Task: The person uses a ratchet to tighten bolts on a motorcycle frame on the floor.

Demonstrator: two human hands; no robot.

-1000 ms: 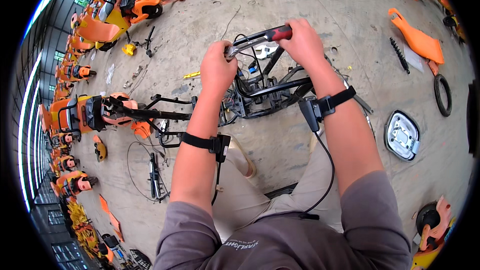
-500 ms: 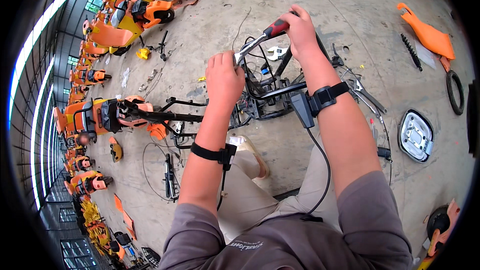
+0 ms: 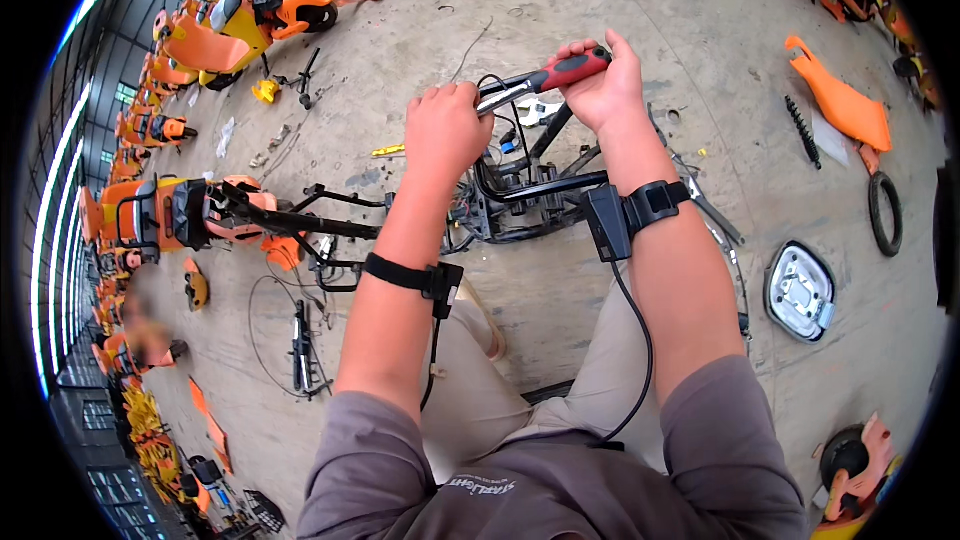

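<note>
A ratchet wrench with a red and black handle (image 3: 575, 71) and a shiny metal shank spans the gap between my hands. My left hand (image 3: 445, 132) is closed round its head end, which the fingers hide. The handle lies across the fingers and palm of my right hand (image 3: 612, 92), with the thumb pointing up. Under both hands is a black tubular scooter frame (image 3: 545, 188); whether the wrench sits on a bolt there is hidden by my left hand. A silver adjustable wrench (image 3: 540, 112) shows behind the frame tubes.
An orange body panel (image 3: 840, 100), a coil spring (image 3: 802, 130), a tyre (image 3: 885, 213) and a silver-grey tray-like part (image 3: 800, 290) lie on the concrete at right. Orange scooters (image 3: 205, 45) line the left. Cables and a black shock-like part (image 3: 301, 345) lie at lower left.
My right hand has swung the wrench handle down and rightward, and its palm has turned more upward. My left hand stays at the head end. The whole view has shifted slightly.
</note>
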